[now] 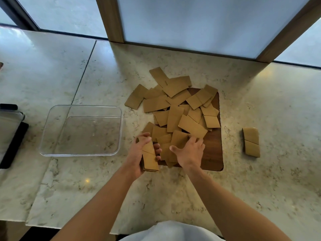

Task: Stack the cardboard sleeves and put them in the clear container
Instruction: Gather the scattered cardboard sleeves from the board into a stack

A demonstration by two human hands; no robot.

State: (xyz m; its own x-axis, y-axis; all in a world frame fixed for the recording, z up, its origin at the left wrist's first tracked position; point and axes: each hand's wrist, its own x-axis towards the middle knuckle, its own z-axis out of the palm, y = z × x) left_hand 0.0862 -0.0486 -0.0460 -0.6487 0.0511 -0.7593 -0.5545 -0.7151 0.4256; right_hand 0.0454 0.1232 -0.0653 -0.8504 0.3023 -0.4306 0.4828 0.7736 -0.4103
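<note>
Reaching from just below, the right hand (188, 151) spreads open-fingered onto the nearest loose sleeve (179, 139), its long axis running away from the person. Beside it, the left hand (139, 153) grips a small stack (150, 158) (likewise lengthwise).

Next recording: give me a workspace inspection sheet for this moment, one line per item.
Surface: pale marble counter, inset dark wooden board.
Job's things: loose pile of flat brown cardboard sleeves over the board; small stack apart at right; clear rectangular plastic container at left, empty.
Clutter: dark tray-like items at left edge, unclear.
Hands: left hand grips a stack of sleeves; right hand open, reaching onto the pile.
Cables: nothing seen.
Surroundings: wood-framed frosted panels behind.
</note>
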